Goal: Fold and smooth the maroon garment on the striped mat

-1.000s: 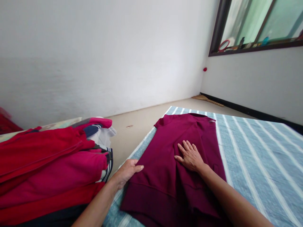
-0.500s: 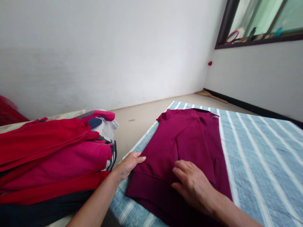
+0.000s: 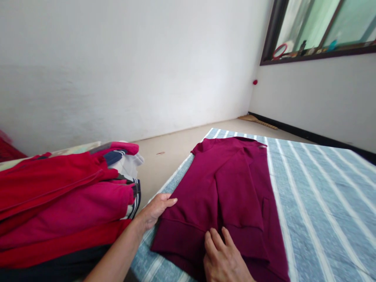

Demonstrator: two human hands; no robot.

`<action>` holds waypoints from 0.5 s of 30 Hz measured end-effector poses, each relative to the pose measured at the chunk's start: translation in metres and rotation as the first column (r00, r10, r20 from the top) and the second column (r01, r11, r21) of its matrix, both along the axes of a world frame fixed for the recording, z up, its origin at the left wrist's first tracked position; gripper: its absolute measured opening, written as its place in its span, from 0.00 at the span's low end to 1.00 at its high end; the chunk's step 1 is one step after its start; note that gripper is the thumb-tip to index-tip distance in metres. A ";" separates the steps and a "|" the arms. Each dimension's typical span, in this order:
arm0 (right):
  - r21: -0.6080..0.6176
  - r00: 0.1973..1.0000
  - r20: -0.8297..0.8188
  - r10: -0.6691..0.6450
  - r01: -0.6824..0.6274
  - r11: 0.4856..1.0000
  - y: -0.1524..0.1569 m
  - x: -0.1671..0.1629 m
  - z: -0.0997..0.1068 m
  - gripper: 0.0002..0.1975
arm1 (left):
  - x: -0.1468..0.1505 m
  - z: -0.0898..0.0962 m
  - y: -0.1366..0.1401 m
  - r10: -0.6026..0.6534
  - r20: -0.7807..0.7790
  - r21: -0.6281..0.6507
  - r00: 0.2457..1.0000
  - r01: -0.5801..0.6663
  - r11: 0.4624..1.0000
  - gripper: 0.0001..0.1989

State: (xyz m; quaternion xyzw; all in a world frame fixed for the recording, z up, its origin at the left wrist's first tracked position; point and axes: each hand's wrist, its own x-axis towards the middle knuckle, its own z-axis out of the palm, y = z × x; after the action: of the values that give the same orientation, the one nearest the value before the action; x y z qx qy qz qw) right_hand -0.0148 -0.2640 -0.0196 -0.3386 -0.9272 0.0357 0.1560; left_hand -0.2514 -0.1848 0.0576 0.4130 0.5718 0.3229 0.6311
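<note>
A maroon sweatshirt (image 3: 202, 188) lies with a sleeve folded over its body and its wide ribbed hem towards me. My left hand (image 3: 157, 209) is at its left edge just above the hem, thumb on top and the other fingers partly hidden by the edge; it pinches the cloth there. Over the hem, beside the sleeve's cuff (image 3: 246, 237), rests my right hand (image 3: 221, 256), fingers slightly bent and a little apart, touching the fabric. Its thumb is not visible.
Beneath the sweatshirt spreads a blue-and-white striped sheet (image 3: 320, 199). On the left sits a pile of red, pink and dark clothes (image 3: 67, 196). Pale floor (image 3: 164, 164) separates the two. Behind are a white wall (image 3: 132, 70) and a window (image 3: 317, 27) with small items on its sill.
My right hand has slid down the sweatshirt towards me, from the sleeve to the hem, uncovering the cuff. My left hand stays at the left edge. The view has shifted slightly.
</note>
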 end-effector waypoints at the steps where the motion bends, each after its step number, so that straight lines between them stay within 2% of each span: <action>1: 0.001 1.000 -0.003 -0.010 0.010 1.000 0.000 -0.002 -0.003 0.14 | 0.001 0.001 0.000 0.004 0.008 -0.005 1.000 -0.004 1.000 0.17; 4: 0.034 0.999 -0.042 -0.026 0.027 0.999 -0.001 -0.008 -0.011 0.15 | 0.002 0.003 -0.001 0.003 0.037 -0.013 0.999 -0.003 1.000 0.18; 6: 0.050 0.996 -0.085 -0.011 0.015 0.999 -0.001 -0.010 -0.013 0.12 | 0.001 0.003 0.000 -0.004 0.053 -0.011 0.999 0.005 1.000 0.18; 10: 0.044 0.991 -0.132 0.034 -0.029 0.999 0.000 -0.008 -0.008 0.03 | -0.003 -0.003 0.002 -0.008 0.060 0.005 0.998 0.008 1.000 0.17; 15: 0.102 0.984 -0.164 0.071 -0.055 0.993 0.002 -0.008 -0.008 0.02 | -0.007 -0.006 0.002 -0.007 0.055 0.009 0.998 0.007 1.000 0.17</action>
State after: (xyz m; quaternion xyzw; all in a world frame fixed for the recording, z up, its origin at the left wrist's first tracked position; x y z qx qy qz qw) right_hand -0.0231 -0.2624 -0.0273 -0.2968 -0.9218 0.0240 0.2482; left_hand -0.2581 -0.1830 0.0516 0.4086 0.5512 0.3344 0.6460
